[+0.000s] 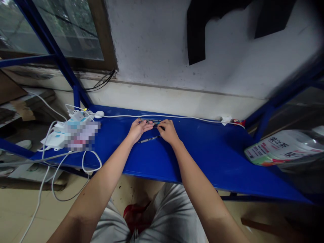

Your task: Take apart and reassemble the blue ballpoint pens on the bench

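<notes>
A slim, straight pen (149,139) lies on the smooth blue bench (207,148), between the wrists; it is probably light, stiff and slippery, best pinched mid-barrel; the right hand (167,131) pinches a dark, slender piece (162,128); the left hand (138,131) is palm up, its grip impossible to tell.

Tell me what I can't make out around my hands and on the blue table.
All in the head view:
- Slim items between the left hand and right hand: count and exact grip, hidden by fingers.
- Pen on the table: any print, too small.
- Papers at left: contents, blurred by pixel blocks.
- Bottle: far end, cut off by the right edge.
</notes>
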